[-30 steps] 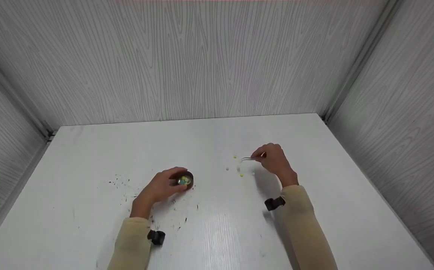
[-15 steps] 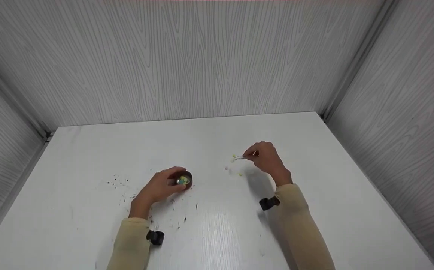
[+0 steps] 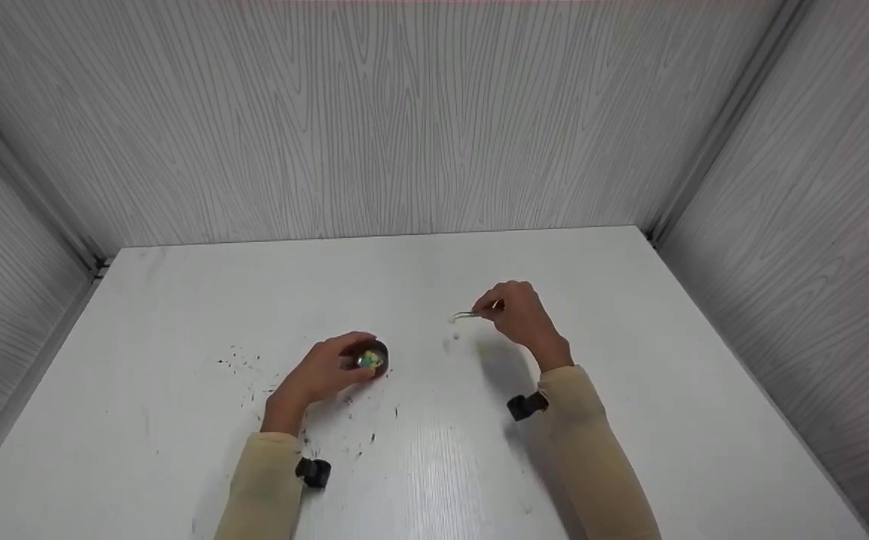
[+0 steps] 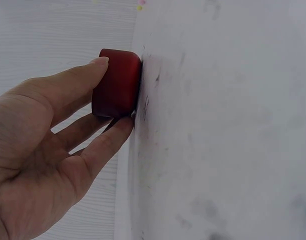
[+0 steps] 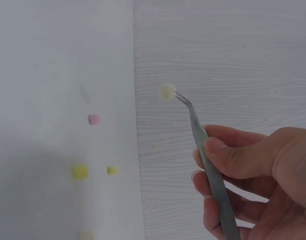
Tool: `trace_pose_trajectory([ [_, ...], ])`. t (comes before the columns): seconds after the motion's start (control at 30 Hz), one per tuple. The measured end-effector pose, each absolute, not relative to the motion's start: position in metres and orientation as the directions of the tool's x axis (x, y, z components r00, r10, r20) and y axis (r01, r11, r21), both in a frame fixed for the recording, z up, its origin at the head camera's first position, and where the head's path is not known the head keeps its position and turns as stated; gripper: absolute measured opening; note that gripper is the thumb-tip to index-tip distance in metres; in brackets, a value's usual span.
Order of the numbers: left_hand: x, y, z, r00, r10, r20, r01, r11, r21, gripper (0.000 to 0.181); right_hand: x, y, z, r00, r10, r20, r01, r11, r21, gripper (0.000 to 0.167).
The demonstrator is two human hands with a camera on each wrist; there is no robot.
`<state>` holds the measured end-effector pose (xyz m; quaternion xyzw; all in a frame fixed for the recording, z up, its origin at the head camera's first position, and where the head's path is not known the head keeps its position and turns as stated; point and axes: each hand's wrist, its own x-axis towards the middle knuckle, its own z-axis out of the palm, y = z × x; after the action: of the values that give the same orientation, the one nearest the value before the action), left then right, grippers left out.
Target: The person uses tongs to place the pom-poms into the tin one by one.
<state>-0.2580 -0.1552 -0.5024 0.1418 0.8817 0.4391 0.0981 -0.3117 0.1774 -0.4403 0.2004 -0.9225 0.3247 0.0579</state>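
Observation:
My left hand (image 3: 323, 369) grips a small round container (image 3: 382, 361) holding several yellow and blue-green pieces; in the left wrist view its outer side (image 4: 118, 82) is dark red, between thumb and fingers. My right hand (image 3: 522, 319) pinches metal tweezers (image 3: 467, 314), whose bent tips hold a pale round piece (image 5: 167, 91) above the table. Below the tweezers, a pink piece (image 5: 94, 119) and yellow pieces (image 5: 80, 171) lie on the table in the right wrist view.
Dark specks (image 3: 232, 363) are scattered on the white table (image 3: 404, 465) left of and below the container. Grained panels (image 3: 374, 120) stand behind the table and at both sides.
My right hand has moved left with the tweezers, carrying the pale piece toward the container and past the yellow one. My left hand and the container stay nearly where they were.

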Motion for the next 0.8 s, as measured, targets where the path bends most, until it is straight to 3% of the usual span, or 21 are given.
trace_pose_trajectory([
  [0.8, -0.259, -0.154, -0.501, -0.946, 0.319, -0.058, 0.148, 0.583, 0.799, 0.054, -0.304, 0.118, -0.445, -0.886, -0.41, 0.216, -0.456, 0.691, -0.561, 0.014],
])
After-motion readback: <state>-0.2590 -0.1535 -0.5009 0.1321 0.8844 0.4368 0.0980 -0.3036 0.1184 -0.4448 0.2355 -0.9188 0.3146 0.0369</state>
